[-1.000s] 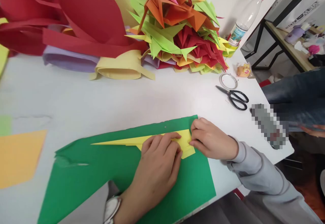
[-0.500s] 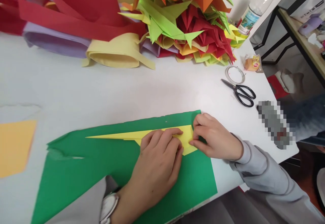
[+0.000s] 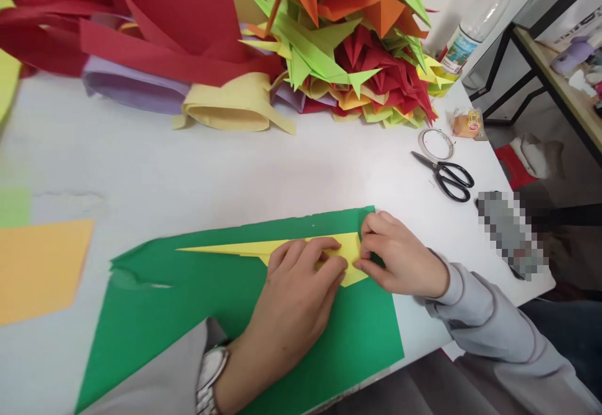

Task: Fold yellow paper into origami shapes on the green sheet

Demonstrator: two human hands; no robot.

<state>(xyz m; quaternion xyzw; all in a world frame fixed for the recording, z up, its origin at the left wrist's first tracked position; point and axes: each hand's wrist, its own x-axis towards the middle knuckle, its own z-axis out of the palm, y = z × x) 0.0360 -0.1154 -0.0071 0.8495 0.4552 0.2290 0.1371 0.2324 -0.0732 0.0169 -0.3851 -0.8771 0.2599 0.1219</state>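
A folded piece of yellow paper (image 3: 350, 244) lies on a green sheet (image 3: 197, 315), its long thin point stretching left. Across its middle rests my left hand (image 3: 291, 302), fingers bent and closed on the paper, with the thumb and forefinger on a fold. My right hand (image 3: 402, 255) pinches the paper's right end between thumb and fingers. Part of the yellow paper is hidden under the left hand.
Black-handled scissors (image 3: 449, 177), a tape roll (image 3: 422, 143) and a wrapped snack (image 3: 467, 124) lie to the right. Behind are folded paper pieces (image 3: 324, 51), red sheets (image 3: 183, 20) and a plastic bottle (image 3: 463, 42). Orange paper (image 3: 42, 271) lies left. A blurred-out object (image 3: 510, 233) lies near the right edge.
The view has shifted slightly, so most things sit further right and more green paper shows at left. My left thumb and forefinger have moved a little along the yellow paper; the right hand keeps its pinch.
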